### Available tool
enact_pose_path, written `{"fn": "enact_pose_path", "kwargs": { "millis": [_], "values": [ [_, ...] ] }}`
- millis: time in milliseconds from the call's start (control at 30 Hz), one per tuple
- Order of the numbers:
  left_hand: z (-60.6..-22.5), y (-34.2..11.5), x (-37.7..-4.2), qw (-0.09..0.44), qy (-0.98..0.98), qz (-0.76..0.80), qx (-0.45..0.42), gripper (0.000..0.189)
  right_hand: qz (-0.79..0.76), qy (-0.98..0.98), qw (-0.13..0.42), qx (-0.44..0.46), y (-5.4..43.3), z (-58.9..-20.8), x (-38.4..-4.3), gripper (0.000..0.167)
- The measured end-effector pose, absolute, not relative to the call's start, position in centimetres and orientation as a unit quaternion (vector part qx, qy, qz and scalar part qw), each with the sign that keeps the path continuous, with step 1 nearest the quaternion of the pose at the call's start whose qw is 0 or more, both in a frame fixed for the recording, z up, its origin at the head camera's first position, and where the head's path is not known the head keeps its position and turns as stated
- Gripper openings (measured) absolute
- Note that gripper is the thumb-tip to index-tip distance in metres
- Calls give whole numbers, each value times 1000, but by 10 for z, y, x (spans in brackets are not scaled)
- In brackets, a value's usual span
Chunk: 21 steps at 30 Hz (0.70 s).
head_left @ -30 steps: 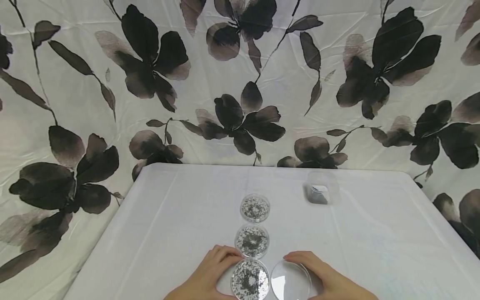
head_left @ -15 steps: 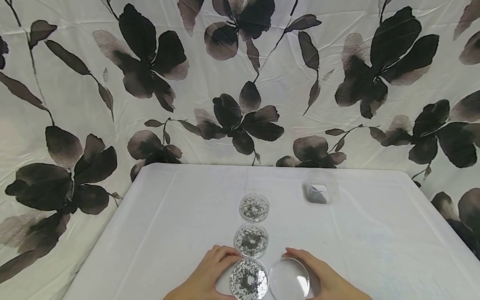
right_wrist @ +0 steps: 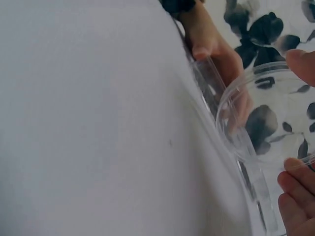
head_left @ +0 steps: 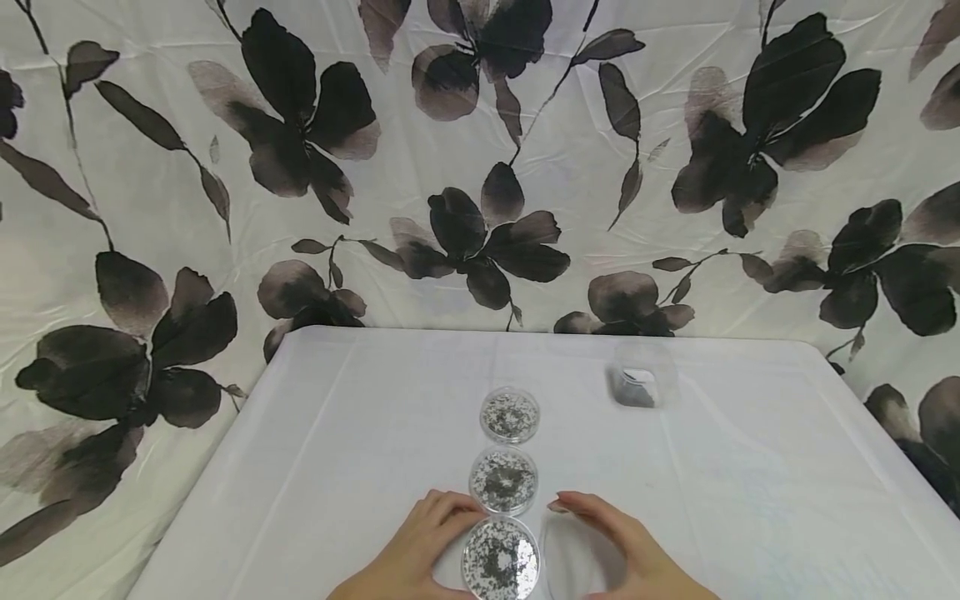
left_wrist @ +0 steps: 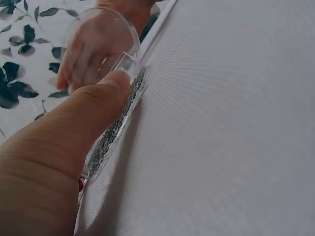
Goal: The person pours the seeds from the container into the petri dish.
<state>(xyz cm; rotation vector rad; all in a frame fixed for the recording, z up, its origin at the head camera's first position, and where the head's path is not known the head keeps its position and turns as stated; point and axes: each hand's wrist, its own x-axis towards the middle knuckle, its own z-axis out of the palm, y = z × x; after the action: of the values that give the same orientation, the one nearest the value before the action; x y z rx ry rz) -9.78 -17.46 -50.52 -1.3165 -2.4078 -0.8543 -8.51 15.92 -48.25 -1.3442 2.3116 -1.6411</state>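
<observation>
Nearest of three round clear dishes, the large dish [head_left: 501,560] holds dark grains mixed with white bits. My left hand [head_left: 416,550] grips it by the side, thumb on the near rim and fingers at the far left. Its dark grains show edge-on beside the thumb [left_wrist: 106,91] in the left wrist view. My right hand [head_left: 637,550] holds an empty-looking clear round lid [right_wrist: 268,113] by its edge, between thumb and fingers. The lid is raised and tilted just right of the dish; the head view shows little of it beyond its faint left edge.
A middle dish [head_left: 504,481] and a smaller far dish [head_left: 510,415] with similar speckled contents line up behind the large one. A clear container [head_left: 637,379] with something dark inside stands at the back right of the white table [head_left: 337,442]. A floral cloth [head_left: 600,192] hangs behind.
My right hand has shifted slightly left, and the lid in it has tilted from facing the head camera to nearly edge-on. The left hand and dishes have stayed in place.
</observation>
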Motion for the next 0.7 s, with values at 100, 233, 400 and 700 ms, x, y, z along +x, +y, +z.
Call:
{"fn": "enact_pose_path", "kwargs": {
  "millis": [100, 233, 400, 700],
  "values": [
    [-505, -174, -99, 138, -829, -292, -457, 76, -535, 735, 12, -417, 152, -481, -85, 93],
    [-505, -174, -99, 141, -828, -289, -459, 75, -545, 737, 29, -398, 142, -478, -86, 92],
    [-504, -174, -97, 134, -830, -291, -457, 74, -556, 731, 34, -394, 128, -479, -86, 92],
    [-505, -175, -98, 131, -832, -289, -456, 74, -560, 727, 41, -395, 107, -481, -88, 90]
  ]
}}
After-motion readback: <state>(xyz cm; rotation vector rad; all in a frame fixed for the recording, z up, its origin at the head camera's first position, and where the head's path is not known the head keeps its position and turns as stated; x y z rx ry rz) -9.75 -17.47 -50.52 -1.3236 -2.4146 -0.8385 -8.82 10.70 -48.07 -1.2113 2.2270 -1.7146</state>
